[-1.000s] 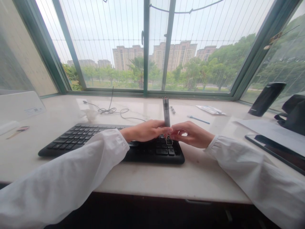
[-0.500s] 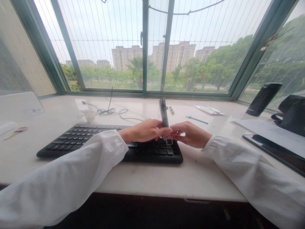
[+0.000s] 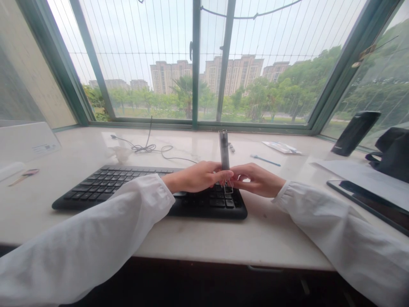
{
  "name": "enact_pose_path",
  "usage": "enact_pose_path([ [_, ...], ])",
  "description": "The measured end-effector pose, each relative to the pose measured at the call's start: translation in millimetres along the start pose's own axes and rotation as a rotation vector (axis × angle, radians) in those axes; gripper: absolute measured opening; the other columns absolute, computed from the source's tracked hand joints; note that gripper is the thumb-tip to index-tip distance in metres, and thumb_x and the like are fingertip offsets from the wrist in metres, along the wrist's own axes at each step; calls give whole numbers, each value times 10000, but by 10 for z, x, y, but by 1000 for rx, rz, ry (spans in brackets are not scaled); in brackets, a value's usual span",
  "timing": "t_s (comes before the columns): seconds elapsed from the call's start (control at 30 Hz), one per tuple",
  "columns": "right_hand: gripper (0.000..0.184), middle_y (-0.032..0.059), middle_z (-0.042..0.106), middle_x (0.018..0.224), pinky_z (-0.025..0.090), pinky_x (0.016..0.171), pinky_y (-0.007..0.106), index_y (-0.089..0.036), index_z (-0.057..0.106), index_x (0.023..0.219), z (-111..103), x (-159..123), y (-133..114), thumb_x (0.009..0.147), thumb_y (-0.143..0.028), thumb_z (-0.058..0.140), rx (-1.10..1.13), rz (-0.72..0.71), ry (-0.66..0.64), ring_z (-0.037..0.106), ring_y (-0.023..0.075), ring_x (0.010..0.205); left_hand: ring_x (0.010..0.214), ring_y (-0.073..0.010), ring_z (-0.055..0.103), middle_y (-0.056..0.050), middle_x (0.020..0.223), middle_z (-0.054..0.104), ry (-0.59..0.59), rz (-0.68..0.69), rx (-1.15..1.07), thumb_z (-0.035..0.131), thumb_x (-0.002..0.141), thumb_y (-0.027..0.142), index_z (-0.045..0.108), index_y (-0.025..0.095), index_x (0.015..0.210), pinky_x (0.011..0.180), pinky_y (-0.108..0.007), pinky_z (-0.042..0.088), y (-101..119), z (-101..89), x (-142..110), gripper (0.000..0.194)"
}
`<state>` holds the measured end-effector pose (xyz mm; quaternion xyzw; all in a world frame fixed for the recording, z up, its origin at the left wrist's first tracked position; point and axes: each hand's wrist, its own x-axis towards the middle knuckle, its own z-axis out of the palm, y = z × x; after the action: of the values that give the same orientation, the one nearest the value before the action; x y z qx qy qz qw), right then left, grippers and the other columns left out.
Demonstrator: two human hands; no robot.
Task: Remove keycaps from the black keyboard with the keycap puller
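My left hand (image 3: 200, 177) is closed around the lower part of a keycap puller (image 3: 224, 151), a long dark grey handle standing nearly upright with thin wire loops at its bottom end. The wires hang over the keys at the right end of a black keyboard (image 3: 99, 187). Meeting it from the other side, my right hand (image 3: 258, 180) has its thumb and fingers pinched at the wire end. The fingertips partly hide each other, and whether the wires are hooked on a key cannot be made out.
Small grey pieces (image 3: 231, 147) lie behind the puller. A blue stick (image 3: 266, 160) and a flat white packet (image 3: 281, 147) sit right of them. A coiled black cable (image 3: 145, 148) is behind the keyboard. At right are a dark tablet (image 3: 367, 204), papers and a black upright case (image 3: 355, 133).
The puller has tilted from leaning left to nearly upright, its top shifting right. Both hands stay at its lower end, and the whole view has shifted slightly.
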<state>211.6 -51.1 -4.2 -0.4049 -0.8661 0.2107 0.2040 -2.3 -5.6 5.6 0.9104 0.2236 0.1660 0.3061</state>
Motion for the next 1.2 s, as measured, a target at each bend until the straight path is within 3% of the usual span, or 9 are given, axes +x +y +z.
enact_pose_path([
  [0.23,205,36,653,728,478,640,228,-148,641,801,20,-24,33,899,-313,569,-96,-95,60,592,133,667,707,-121,575,2,797,622,-105,107,-6,549,911,477,657,172,1006,640,-210,412,16,-85,-20,337],
  [0.4,192,63,675,811,479,652,242,-160,627,828,52,-42,17,939,-256,504,-161,-162,98,607,135,678,708,-119,591,-20,805,656,-35,145,32,530,938,394,670,146,990,642,-201,415,16,-76,-22,290],
  [0.67,150,73,653,909,471,757,268,-182,611,932,96,-40,14,963,-216,468,-246,-258,147,618,163,816,749,-130,597,-25,836,672,11,160,1,519,940,424,676,144,972,667,-210,428,-46,-27,-13,322],
  [1.0,114,-8,540,687,389,574,191,-181,509,744,113,-43,-1,821,-98,525,-285,-308,247,484,95,601,790,-126,555,-29,907,642,-46,142,-278,516,940,411,666,157,1029,699,-224,435,-94,41,16,308],
  [1.2,149,-34,501,617,365,544,183,-182,480,671,149,-19,15,788,-105,531,-250,-252,297,429,77,552,715,-106,539,-7,815,638,17,166,-256,541,930,379,676,141,961,635,-212,399,-97,46,18,275],
])
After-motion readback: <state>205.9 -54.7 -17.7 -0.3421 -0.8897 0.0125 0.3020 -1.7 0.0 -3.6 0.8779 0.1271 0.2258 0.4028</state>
